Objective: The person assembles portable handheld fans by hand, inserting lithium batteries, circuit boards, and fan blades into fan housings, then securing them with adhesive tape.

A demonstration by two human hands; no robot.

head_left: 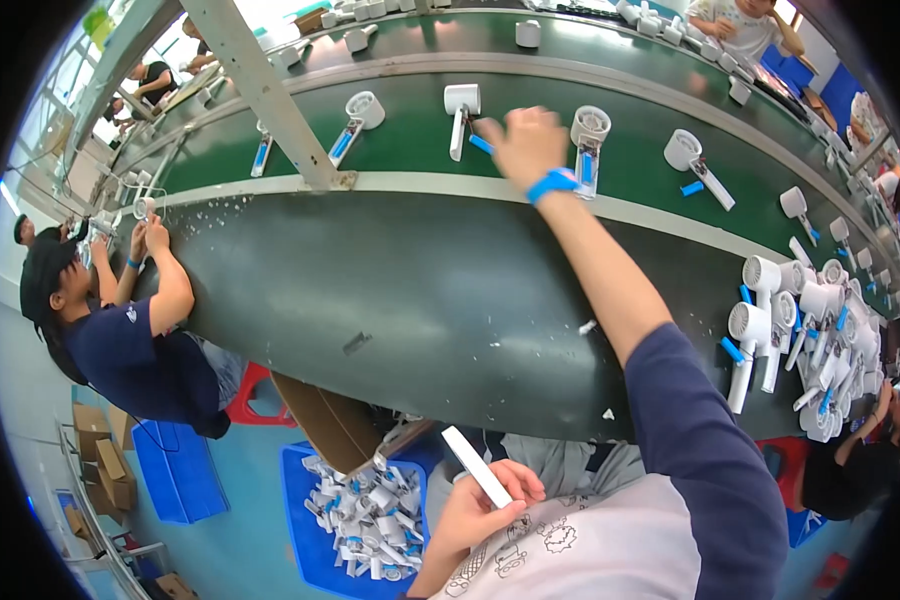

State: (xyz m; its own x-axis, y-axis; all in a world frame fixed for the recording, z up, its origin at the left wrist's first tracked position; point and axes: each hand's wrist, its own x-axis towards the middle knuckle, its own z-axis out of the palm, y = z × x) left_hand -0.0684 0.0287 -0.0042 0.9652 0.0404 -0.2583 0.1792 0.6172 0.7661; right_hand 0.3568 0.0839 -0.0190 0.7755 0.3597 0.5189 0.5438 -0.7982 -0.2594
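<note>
My left hand (pixel 485 505) is closed round a long, flat white plastic strip (pixel 476 466), held low in front of my body. My right hand (pixel 528 150), with a blue band at its wrist, is stretched out over the green conveyor belt (pixel 410 145). Its fingers look apart, though slightly blurred. Beside those fingers lie a small white handheld fan (pixel 462 98) and a blue cylinder (pixel 481 144); whether I touch them I cannot make out. On the other side of that hand lies another white fan (pixel 590 126), its handle open and a blue cylinder showing.
More fans lie along the belt. A dark worktable (pixel 400 290) stretches before me, with a heap of fans (pixel 820 330) at its right end. A metal post (pixel 260 90) rises at left. Below are a blue crate (pixel 300 520) of fan parts and a cardboard box (pixel 325 420). A co-worker (pixel 160 330) sits left.
</note>
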